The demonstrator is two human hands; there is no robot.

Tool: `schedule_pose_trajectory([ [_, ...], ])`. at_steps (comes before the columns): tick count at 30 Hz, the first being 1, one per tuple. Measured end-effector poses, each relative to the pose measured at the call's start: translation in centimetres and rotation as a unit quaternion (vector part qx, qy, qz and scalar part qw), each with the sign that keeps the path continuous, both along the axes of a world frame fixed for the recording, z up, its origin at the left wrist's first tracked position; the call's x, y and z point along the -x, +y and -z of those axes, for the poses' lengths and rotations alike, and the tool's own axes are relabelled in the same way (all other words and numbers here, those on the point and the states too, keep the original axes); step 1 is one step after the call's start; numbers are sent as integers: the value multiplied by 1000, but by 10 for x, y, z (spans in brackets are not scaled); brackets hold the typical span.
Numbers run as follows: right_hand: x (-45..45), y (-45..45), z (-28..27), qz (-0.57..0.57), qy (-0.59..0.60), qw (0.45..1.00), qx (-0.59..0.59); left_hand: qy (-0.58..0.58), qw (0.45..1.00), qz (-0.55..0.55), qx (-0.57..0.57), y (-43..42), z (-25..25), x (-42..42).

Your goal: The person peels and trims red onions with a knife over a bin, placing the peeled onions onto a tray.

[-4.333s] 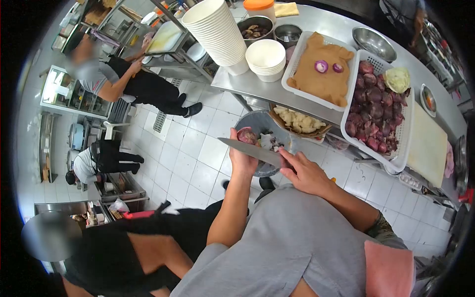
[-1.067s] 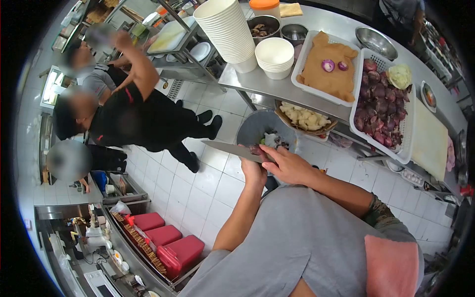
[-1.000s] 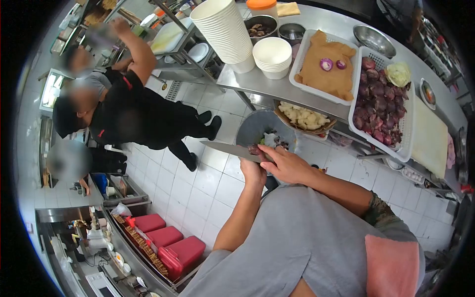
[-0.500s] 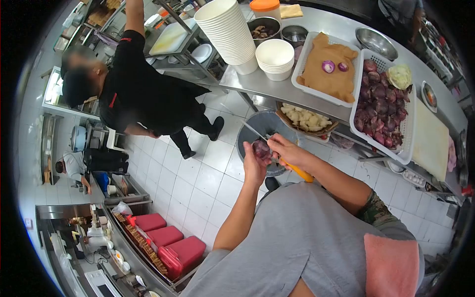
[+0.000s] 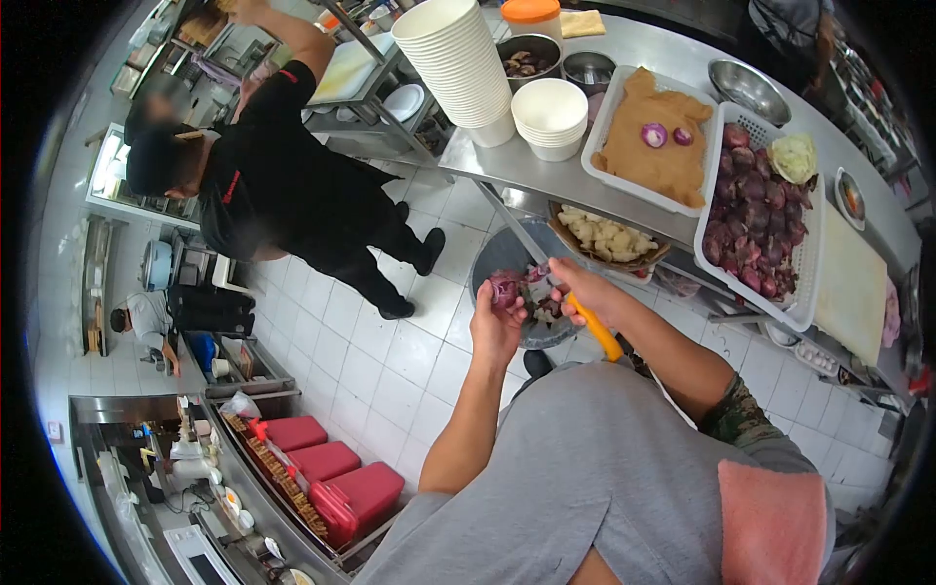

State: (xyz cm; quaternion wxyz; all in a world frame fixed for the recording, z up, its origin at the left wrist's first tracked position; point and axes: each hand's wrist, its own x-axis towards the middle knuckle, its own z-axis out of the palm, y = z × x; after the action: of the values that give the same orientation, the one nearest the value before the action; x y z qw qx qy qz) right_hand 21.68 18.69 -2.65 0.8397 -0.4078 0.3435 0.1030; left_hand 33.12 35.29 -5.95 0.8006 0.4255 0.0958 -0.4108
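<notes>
My left hand (image 5: 495, 330) is closed around a red onion (image 5: 505, 289), which looks partly peeled on top. In my right hand (image 5: 588, 291) is a knife with an orange-yellow handle (image 5: 597, 331). Its long blade (image 5: 520, 230) points up and away, just right of the onion and apart from it. A reddish scrap of onion skin (image 5: 538, 274) shows by the right fingers. Below both hands stands a grey bucket (image 5: 485, 255) with peelings and pale scraps inside.
A steel table (image 5: 478, 161) holds stacked white tubs (image 5: 453, 73), a white basket (image 5: 704, 229) of red onions, and a tray (image 5: 595, 161) with two peeled onions on brown cloth. A basket of pale chunks (image 5: 604, 234) sits underneath. A co-worker in black (image 5: 283, 185) stands left.
The knife has moved off the onion to the right, its blade now pointing farther up. The onion has turned, showing a lighter surface. The co-worker's raised arm has come lower.
</notes>
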Motion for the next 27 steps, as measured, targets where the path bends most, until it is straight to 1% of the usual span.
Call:
schedule_pose_trajectory([
  [1,0,-3,6,-23,-3,1000,12,23,1000,-6,-9,-1,-5,0],
  [4,1,-6,18,-95,-3,994,54,92,995,-25,21,-5,-8,-6],
  [7,3,1,23,-131,10,974,182,119,992,-31,12,-4,3,-13],
  [8,6,3,23,-139,-9,965,221,123,992,-29,1,-3,6,-14],
  [10,15,10,0,-154,-46,941,297,131,991,-23,-21,-6,6,-13],
  [11,17,16,45,-128,-132,912,366,143,990,-9,-3,-4,11,-13],
  [12,20,16,29,-162,-131,906,370,155,988,4,14,-1,21,-15],
  [13,24,16,-3,-195,-130,898,373,166,985,19,32,0,26,-16],
  [14,26,17,-20,-227,-128,889,376,167,986,12,17,-4,15,-11],
  [15,26,22,-9,-199,-162,881,398,167,986,6,3,-12,-8,-3],
  [16,26,22,-11,-197,-161,882,396,167,986,1,-12,-17,-20,2],
  [19,26,24,-16,-187,-167,881,402,168,986,21,7,-15,-9,1],
  [22,26,26,-15,-154,-196,872,422,136,989,45,21,-13,-2,2],
  [24,26,28,-15,-122,-222,867,428,124,992,25,4,-17,-2,10],
  [27,22,34,0,-97,-225,858,451,115,993,13,-5,-16,-15,14],
])
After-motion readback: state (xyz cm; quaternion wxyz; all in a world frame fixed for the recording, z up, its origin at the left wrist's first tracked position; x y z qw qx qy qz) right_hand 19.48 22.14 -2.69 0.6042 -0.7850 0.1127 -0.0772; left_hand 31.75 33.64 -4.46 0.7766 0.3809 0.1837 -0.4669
